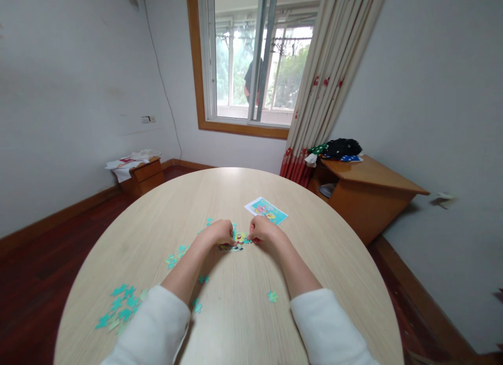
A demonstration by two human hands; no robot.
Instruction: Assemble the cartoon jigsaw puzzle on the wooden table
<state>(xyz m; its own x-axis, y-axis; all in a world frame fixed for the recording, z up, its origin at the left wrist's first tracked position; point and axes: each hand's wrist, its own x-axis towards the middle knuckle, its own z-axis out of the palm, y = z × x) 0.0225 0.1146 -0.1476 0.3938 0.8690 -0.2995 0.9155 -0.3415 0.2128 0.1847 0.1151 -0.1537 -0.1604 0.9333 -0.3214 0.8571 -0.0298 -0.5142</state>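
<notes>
A partly joined jigsaw puzzle (240, 238) with a yellow cartoon figure lies at the middle of the table. My left hand (223, 232) is closed at its left side, fingertips on the joined pieces and hiding part of them. At the right edge, my right hand (260, 229) pinches a small puzzle piece (249, 241) against the joined part; whether it is locked in cannot be seen. Just beyond my right hand lies a picture card (271, 210) with pink and yellow cartoon figures on blue.
Loose turquoise puzzle pieces (124, 304) lie in a heap at the left, with more pieces (175, 256) nearer my left forearm. Single pieces (272, 296) lie between my arms. The round table (236, 328) has a wooden desk (365, 192) beyond its right edge.
</notes>
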